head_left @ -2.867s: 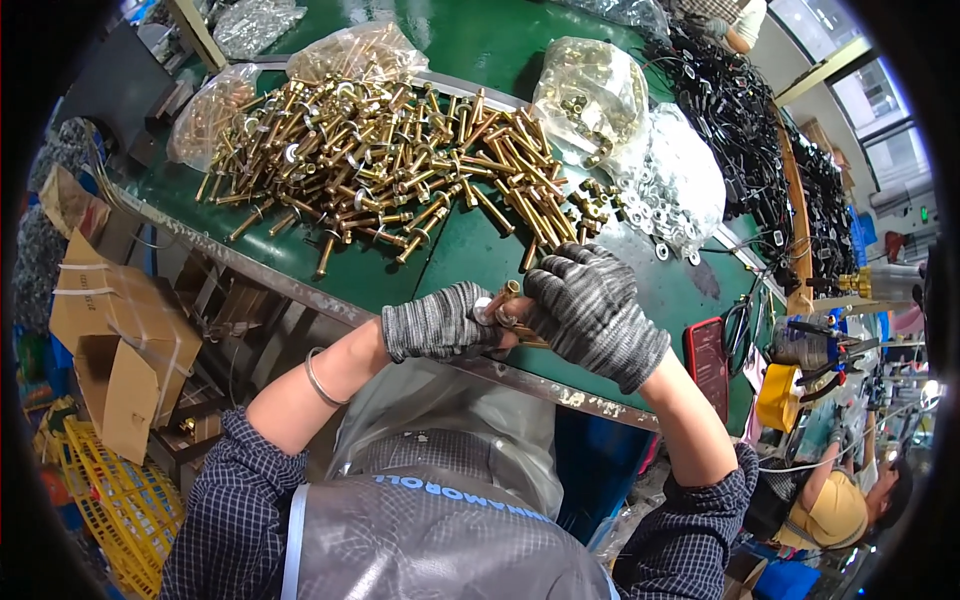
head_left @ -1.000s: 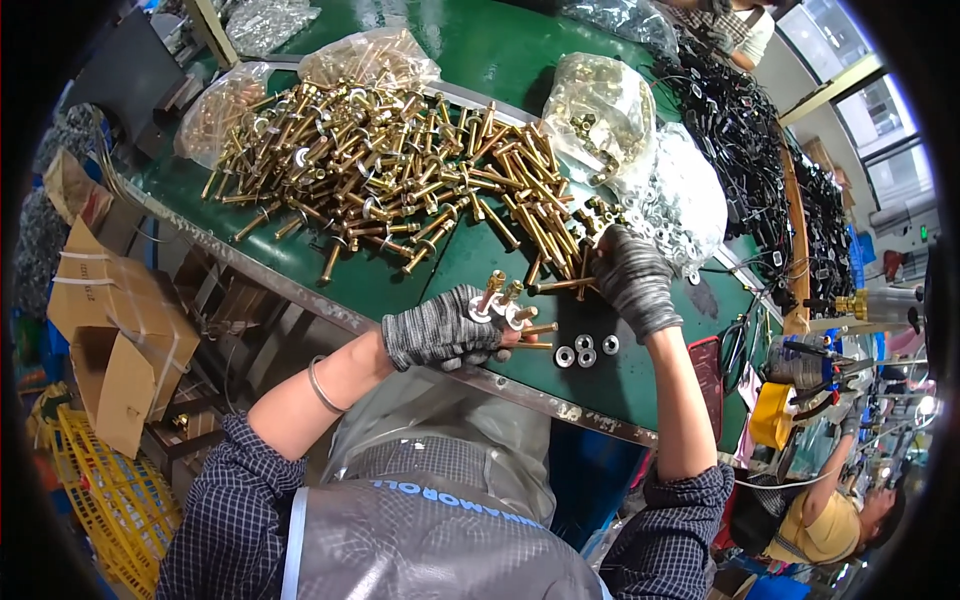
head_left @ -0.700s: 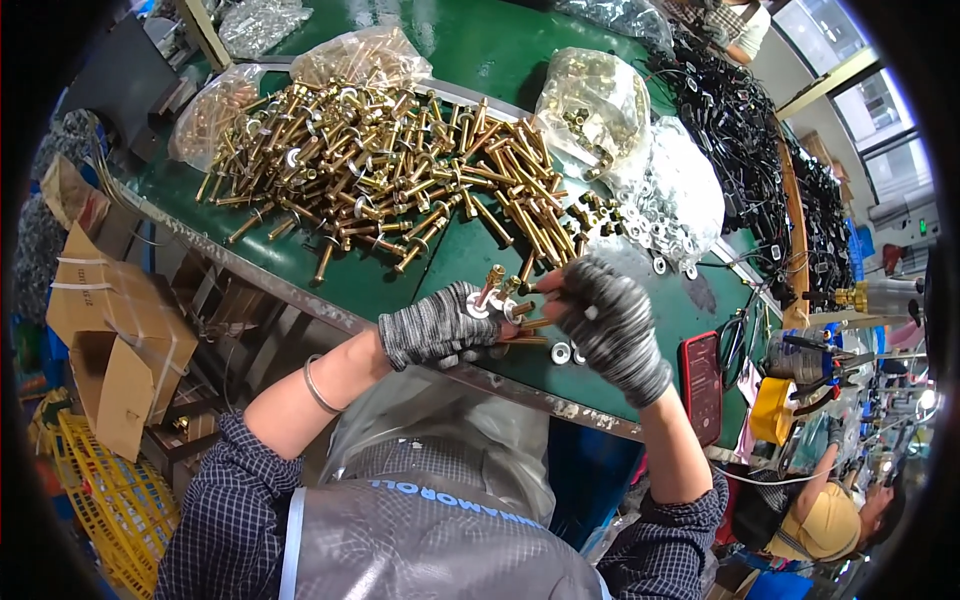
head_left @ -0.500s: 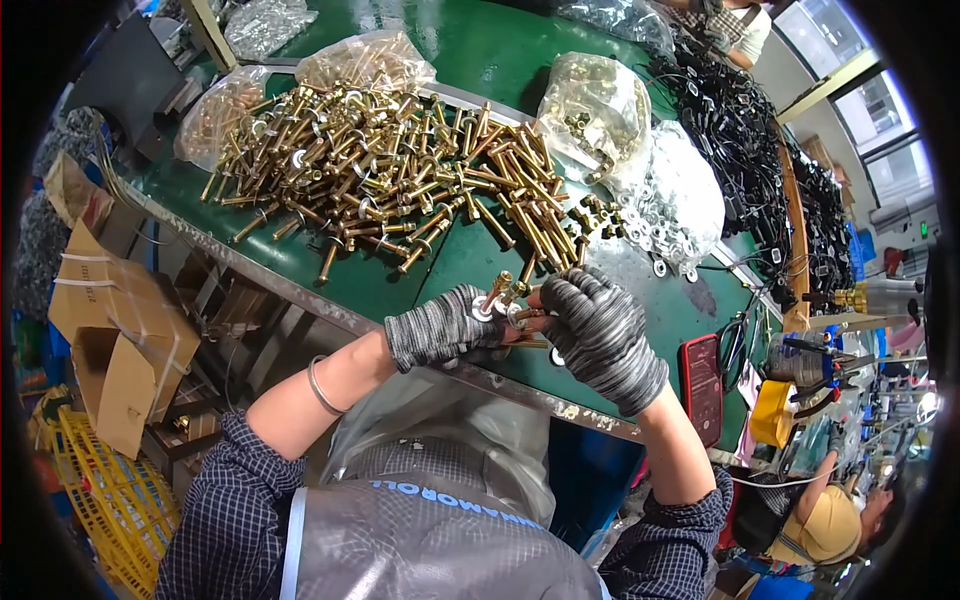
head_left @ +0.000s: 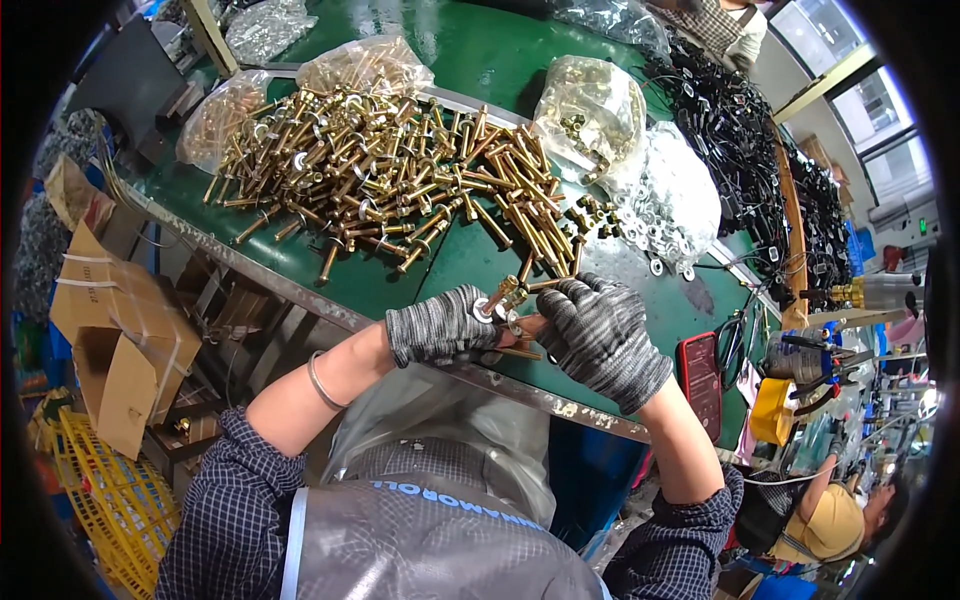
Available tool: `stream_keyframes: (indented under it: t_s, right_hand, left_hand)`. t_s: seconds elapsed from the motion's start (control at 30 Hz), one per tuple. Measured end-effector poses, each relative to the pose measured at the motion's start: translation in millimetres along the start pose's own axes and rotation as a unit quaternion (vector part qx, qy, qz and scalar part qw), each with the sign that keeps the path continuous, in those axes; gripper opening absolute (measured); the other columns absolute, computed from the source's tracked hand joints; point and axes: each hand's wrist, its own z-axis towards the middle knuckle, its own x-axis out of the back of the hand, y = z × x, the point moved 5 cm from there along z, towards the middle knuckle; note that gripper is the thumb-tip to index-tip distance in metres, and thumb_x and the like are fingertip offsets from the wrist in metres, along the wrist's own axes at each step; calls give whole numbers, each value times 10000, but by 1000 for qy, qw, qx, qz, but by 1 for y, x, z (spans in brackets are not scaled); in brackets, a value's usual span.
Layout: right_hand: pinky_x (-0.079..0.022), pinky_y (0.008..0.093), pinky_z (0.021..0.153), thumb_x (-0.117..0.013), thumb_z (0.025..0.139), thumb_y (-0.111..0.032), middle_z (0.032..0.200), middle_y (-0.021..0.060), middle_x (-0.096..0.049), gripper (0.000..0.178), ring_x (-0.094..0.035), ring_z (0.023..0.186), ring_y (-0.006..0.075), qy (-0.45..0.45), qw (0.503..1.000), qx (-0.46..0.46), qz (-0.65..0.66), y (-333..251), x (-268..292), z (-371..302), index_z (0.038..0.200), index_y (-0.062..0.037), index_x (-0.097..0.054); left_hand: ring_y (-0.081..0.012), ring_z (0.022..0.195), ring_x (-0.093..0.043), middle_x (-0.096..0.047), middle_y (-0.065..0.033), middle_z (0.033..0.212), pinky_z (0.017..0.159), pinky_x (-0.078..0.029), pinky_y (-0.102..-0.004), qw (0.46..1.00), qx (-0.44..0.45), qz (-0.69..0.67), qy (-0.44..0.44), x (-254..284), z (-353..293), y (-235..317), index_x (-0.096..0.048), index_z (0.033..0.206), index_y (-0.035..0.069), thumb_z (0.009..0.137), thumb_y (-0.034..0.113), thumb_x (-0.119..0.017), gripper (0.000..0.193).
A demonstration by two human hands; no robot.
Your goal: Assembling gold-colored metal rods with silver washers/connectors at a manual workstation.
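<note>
Left hand (head_left: 435,328): gloved in grey knit with bare fingertips; grip clenched around several gold-coloured bolts at the near side of the desk.
Held bolts (head_left: 507,293): fanned out between the two hands; two heads point up and away from the body, and other shanks project toward the right hand.
Held washer (head_left: 482,310): pale, seated around one held bolt beside the left fingers.
Right hand (head_left: 607,340): gloved alike; fingers curled, tips meeting the held bolts; whether its grip contains a separate part cannot be told, as the knuckles hide it.
Desk (head_left: 455,265): green top, worn metal edge running in front of the body.
Bolt pile (head_left: 350,165): on the desk beyond the left hand; many bolts carry washers.
Plain bolts (head_left: 535,220): right side of the pile, lying roughly side by side.
Loose nuts (head_left: 595,213): between the plain bolts and the loose washers.
Loose washers (head_left: 650,225): spilling beside a white plastic bag (head_left: 690,185).
Nut bag (head_left: 592,105): clear plastic, beyond the loose nuts.
Phone (head_left: 700,380): red-edged, right of the right hand.
</note>
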Motion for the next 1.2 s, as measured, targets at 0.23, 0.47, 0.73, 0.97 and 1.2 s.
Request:
stream_keyframes:
  t_s: [0.23, 0.47, 0.73, 0.97, 1.2]
  right_hand:
    - [-430, 378, 564, -639, 652, -207, 703, 105, -539, 239, -533, 687, 286, 63, 998, -8, -3, -1, 9, -1, 808, -44, -560]
    - [-426, 360, 590, -617, 686, -191, 679, 96, -534, 167, -528, 673, 280, 28, 1000, -7, -3, 8, 8, -1, 781, -67, -559]
    - [-425, 367, 633, -614, 667, -147, 742, 104, -532, 163, -522, 737, 282, -8, 987, -148, -69, 47, -12, -74, 792, -81, -533]
    - [-426, 382, 649, -632, 645, -151, 788, 102, -541, 204, -522, 786, 285, -73, 954, -289, -17, 60, -30, -84, 800, -75, -523]
    - [-431, 346, 624, -644, 638, -123, 750, 98, -541, 219, -531, 718, 266, -77, 954, -291, 16, 63, -26, -82, 800, -62, -511]
  left_hand:
    - [-290, 553, -526, -559, -106, 702, 471, -417, -351, 963, 219, -145, -59, -20, -8, -36, -539, 1025, 72, 699, 86, -603, 332]
    - [-203, 488, -506, -572, -70, 686, 430, -396, -294, 983, -136, 105, 70, 6, 5, 12, -555, 991, 61, 749, 173, -587, 268]
    - [-19, 474, -437, -545, 14, 650, 397, -337, -161, 811, 408, -419, 10, 1, -4, 0, -577, 944, 54, 751, 304, -614, 318]
    - [-60, 570, -501, -558, -22, 660, 505, -407, -190, 826, 392, -404, 28, -8, -9, -12, -591, 932, 33, 746, 262, -621, 297]
    - [-91, 620, -523, -578, -32, 691, 566, -422, -223, 895, 306, -324, 4, -6, -7, -16, -613, 923, 23, 763, 235, -607, 266]
